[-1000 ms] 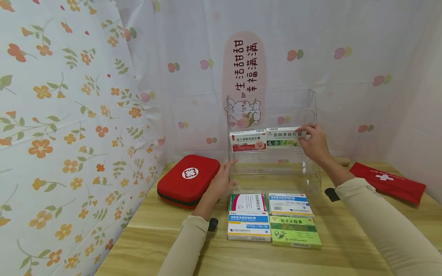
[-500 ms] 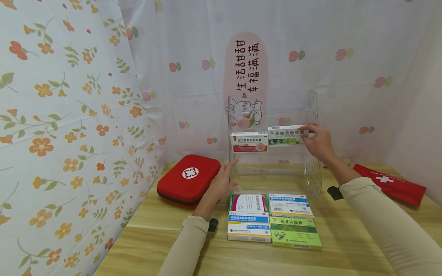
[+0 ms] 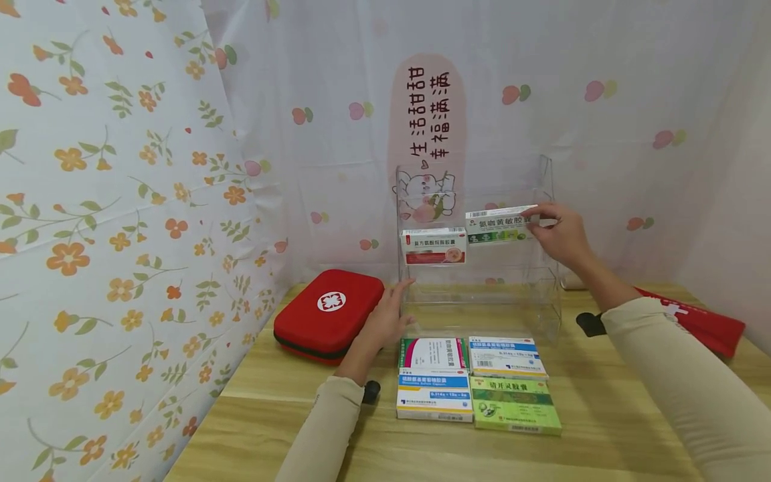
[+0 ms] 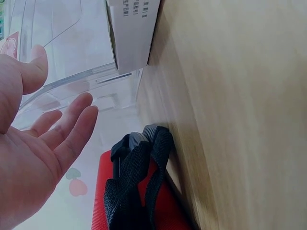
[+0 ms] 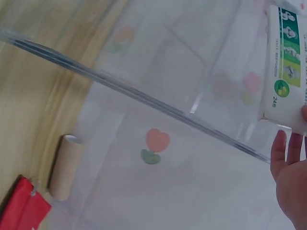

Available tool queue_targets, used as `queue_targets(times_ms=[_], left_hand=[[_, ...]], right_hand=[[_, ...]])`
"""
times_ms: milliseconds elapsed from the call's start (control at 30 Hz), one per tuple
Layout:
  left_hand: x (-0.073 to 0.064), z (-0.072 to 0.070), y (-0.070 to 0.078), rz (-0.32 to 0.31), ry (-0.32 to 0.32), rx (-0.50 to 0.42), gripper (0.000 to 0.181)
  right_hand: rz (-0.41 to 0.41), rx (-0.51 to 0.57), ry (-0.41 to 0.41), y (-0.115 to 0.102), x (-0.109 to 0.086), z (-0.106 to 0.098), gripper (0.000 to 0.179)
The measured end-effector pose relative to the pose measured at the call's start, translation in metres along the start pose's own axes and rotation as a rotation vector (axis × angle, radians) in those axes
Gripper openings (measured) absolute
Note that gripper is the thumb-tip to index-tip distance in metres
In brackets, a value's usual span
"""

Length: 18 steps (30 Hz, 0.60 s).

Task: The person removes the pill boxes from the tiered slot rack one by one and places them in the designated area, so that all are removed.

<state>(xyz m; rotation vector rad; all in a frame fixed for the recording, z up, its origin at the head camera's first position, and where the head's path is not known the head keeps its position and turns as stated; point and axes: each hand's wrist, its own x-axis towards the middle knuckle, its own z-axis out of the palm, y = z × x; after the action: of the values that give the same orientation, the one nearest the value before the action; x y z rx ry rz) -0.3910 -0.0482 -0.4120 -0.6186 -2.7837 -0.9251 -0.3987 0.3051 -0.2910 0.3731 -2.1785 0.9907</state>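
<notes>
My right hand (image 3: 563,234) pinches the right end of a white and green medicine box (image 3: 496,226), held slightly tilted in front of a clear acrylic display rack (image 3: 476,314). In the right wrist view the same medicine box (image 5: 287,72) shows its green pictures, with the fingers at its end. A white and red medicine box (image 3: 434,248) stands on the rack's shelf, just left of and lower than the held one. My left hand (image 3: 390,318) is at the rack's left side, fingers relaxed and spread; in the left wrist view the hand (image 4: 38,143) holds nothing.
Several medicine boxes lie before the rack, among them a green one (image 3: 515,405) and a blue and white one (image 3: 435,395). A red first-aid case (image 3: 330,311) sits at the left, a red pouch (image 3: 701,321) at the right. A cardboard tube (image 5: 65,167) lies behind.
My right hand has lifted the white and green box up from beside the red and white one, moving slightly right and tilting it. The left hand has stayed in place.
</notes>
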Motion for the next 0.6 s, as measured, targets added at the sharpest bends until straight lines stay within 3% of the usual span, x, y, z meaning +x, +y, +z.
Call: queue_targets(times_ms=[267, 600], left_hand=[[-0.001, 0.000, 0.001, -0.002, -0.004, -0.028, 0.087], [0.000, 0.002, -0.002, 0.017, 0.004, -0.044, 0.086]], right_hand=[[-0.038, -0.007, 0.018, -0.015, 0.004, -0.009, 0.037], [-0.061, 0.050, 0.077, -0.024, -0.003, -0.015, 0.016]])
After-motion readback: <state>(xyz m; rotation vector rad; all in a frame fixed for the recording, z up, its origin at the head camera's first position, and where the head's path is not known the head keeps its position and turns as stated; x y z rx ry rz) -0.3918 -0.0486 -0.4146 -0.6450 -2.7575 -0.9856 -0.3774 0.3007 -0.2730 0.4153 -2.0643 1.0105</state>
